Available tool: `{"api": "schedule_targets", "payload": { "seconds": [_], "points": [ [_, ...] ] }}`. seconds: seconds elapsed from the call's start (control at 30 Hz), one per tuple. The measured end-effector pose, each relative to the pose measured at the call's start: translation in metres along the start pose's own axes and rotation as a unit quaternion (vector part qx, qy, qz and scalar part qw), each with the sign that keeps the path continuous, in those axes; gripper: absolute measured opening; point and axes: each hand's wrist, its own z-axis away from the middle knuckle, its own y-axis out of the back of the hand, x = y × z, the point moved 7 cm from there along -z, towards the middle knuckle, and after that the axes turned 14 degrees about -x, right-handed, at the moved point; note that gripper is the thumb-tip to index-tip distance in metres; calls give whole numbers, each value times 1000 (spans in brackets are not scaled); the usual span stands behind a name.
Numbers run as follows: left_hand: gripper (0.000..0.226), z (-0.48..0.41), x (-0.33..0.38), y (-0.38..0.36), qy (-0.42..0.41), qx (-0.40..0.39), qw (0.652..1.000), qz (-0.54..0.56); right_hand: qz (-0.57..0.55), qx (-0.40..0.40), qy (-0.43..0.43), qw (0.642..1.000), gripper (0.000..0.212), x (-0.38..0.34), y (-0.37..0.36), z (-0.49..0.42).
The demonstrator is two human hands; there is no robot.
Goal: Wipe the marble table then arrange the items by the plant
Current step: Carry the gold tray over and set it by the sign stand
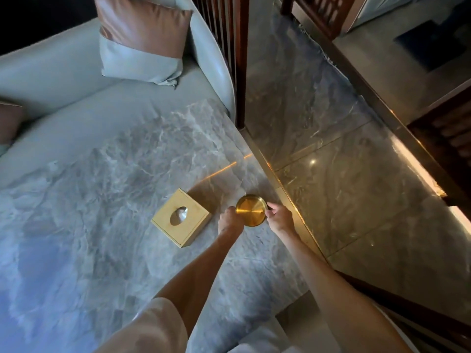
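I am holding a round brass dish (251, 210) between both hands, just right of the square gold tissue box (181, 217) and near the table's right edge, where the brass trim runs along the marble. My left hand (230, 220) is curling against the dish's left rim and my right hand (279, 217) is pinching the right rim, fingers (270, 209) closed on the metal; I cannot tell whether the dish is resting on the table (102, 200) or hovering just above it. I am judging the dish to be rigid, fairly light, and slick from its brushed, polished finish, so I am keeping hold at opposite points of the raised rim rather than on the smooth face, and I am expecting it to scratch or clink against the marble if dropped. Being circular, it has no long axis; its flat face is pointing straight up, open side toward the camera as far as I can read it. The tissue box is sitting with its oval opening upward and a bit of tissue showing, its corners turned diagonally to the table edge. It looks stiff and boxy, best taken by two opposite side walls. No plant is showing here, so I am guessing both items are waiting to be carried elsewhere on the table.
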Motion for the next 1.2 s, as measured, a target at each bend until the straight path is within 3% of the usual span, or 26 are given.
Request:
{"api": "schedule_targets", "payload": {
  "seconds": [0.27, 0.6, 0.93, 1.2],
  "points": [
    [30, 6, -12, 1, -47, 27, 996, 68, -57, -3, -2, 998, 37, -5, 5, 14],
    [27, 109, -72, 72, -135, 72, 967, 206, 4, -30, 119, 992, 36, -84, -41, 116],
    [25, 224, -258, 184, -125, 169, 923, 322, 92, -135, 227, 960, 20, -178, -232, 211],
    [28, 290, -442, 233, -101, 183, 909, 360, 135, -165, 192, 958, 26, -187, -415, 284]
  ]
}}
